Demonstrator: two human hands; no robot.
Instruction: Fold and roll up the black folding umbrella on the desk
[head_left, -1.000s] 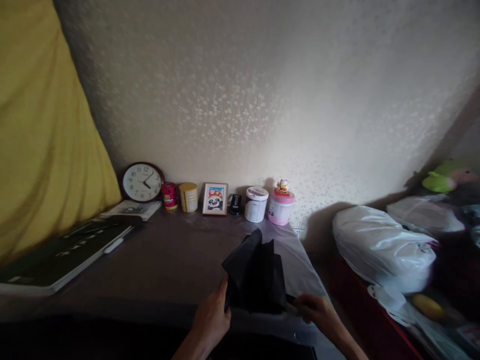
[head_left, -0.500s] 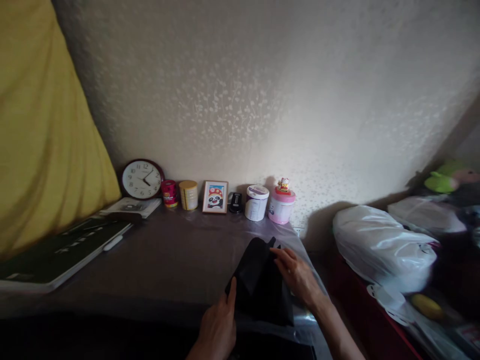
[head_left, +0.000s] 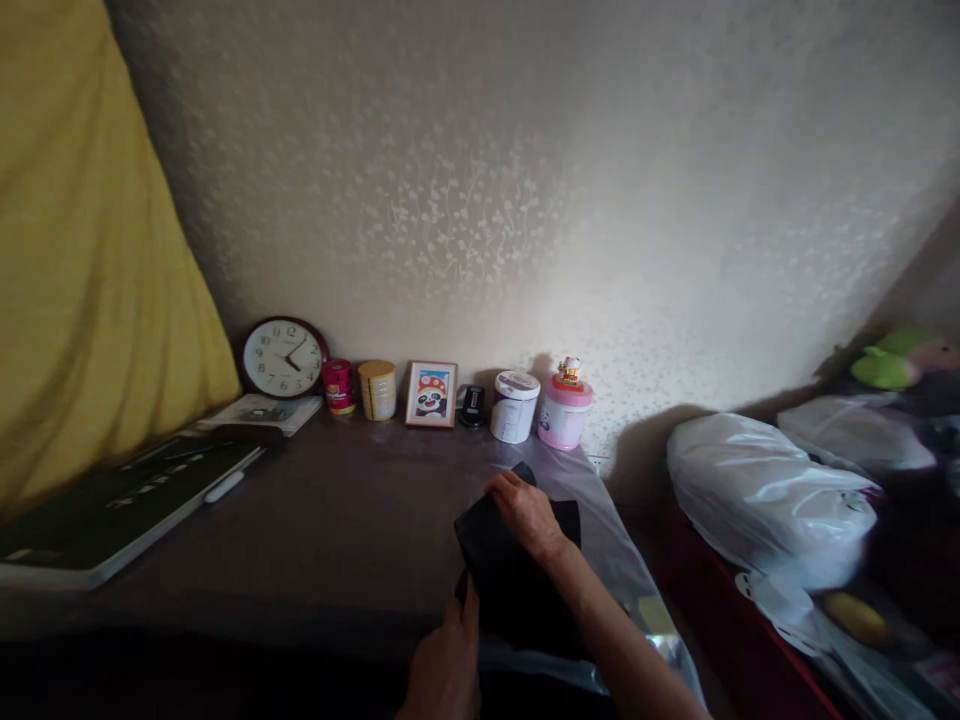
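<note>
A dark, soft-looking black piece [head_left: 517, 590], perhaps cloth, is folded over at the near right of the table; its exact kind cannot be made out. My right hand [head_left: 526, 515] grips its upper part from above, fingers closed on the folded edge. At the lower left edge of the same piece, my left hand [head_left: 448, 655] holds on with thumb and fingers pressed together. Part of the black piece lies hidden under my right hand and forearm.
Along the wall stand a clock [head_left: 283, 358], a pink can [head_left: 340, 387], a yellow-lidded can [head_left: 377, 392], a panda picture frame [head_left: 431, 394], a white tub [head_left: 514, 412] and a pink tub [head_left: 564, 418]. A green book [head_left: 127, 500] lies left; white plastic bags [head_left: 765, 495] sit right.
My right hand has moved left across the black piece, folding its upper part over toward the left. My left hand has stayed near the same lower left edge.
</note>
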